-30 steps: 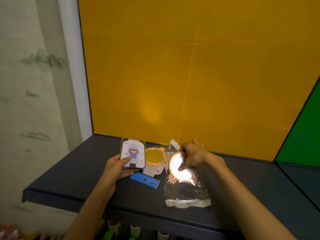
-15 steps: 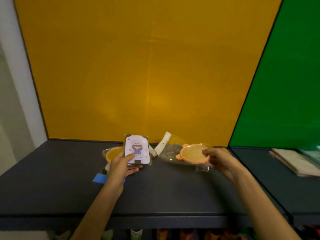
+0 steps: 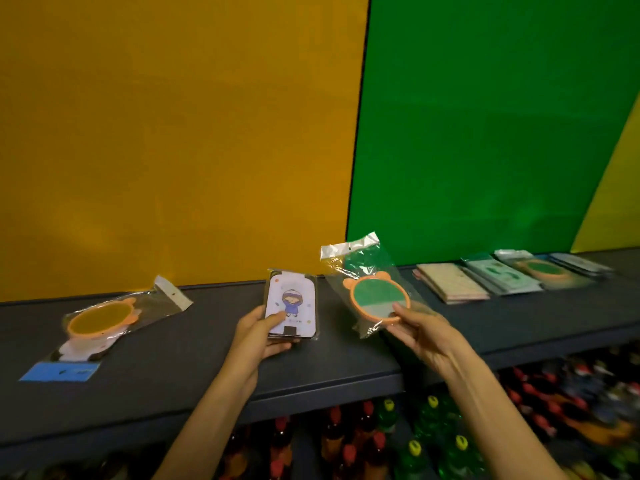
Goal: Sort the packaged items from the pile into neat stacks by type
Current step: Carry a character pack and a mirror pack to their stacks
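**Mirror lifted off the pile, heading right**

Your right hand (image 3: 424, 332) has carried the bagged round mirror (image 3: 377, 299) off the shelf (image 3: 346, 362); a second ago it lay on the pile. It now hangs in the air above the shelf's middle, fingers pinched on its lower rim. Your left hand (image 3: 258, 329) still clasps the cartoon card pack (image 3: 292, 304), raised near the front edge. One mirror pack (image 3: 100, 315) remains at the left end. The sorted stacks (image 3: 485, 278) wait towards the right end, likely your drop point.
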Demonstrator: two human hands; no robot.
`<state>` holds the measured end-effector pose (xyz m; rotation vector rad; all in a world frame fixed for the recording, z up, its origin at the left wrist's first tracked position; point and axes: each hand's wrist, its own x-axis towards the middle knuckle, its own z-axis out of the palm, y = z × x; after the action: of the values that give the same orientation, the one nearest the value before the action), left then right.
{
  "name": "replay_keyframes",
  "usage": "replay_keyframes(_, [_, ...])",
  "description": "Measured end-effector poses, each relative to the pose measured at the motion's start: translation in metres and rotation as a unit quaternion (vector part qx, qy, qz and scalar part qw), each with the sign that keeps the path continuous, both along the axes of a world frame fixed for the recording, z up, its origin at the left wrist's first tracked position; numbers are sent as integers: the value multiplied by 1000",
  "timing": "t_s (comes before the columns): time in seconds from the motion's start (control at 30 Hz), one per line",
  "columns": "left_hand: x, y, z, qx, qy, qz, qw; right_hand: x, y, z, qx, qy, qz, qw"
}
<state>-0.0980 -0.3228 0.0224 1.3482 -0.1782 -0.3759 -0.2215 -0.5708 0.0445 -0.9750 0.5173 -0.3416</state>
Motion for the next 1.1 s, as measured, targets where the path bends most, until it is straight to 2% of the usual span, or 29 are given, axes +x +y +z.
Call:
replay_keyframes(0.13, [-47,-68,-2,0,0,-22,1000,-49,-63,-11,-12,-34,-51,998])
replay_keyframes(0.3, [-102,-150,-4,-2,1,-46,999,-115,-133,-12,9,-32,-87,996])
replay_keyframes(0.57, [-151,-259,-4,-6,1,-91,996,-183,-222,-17,-49,-19,-145,988])
replay_keyframes(0.87, [-150,-378,-1,1,-31,-116,993,-191,-327,-18,-55,-19,-152,987])
replay_keyframes(1.1, [-128,-469,4,17,-58,-89,994,-159,-443,-22,-173,57,-160,970])
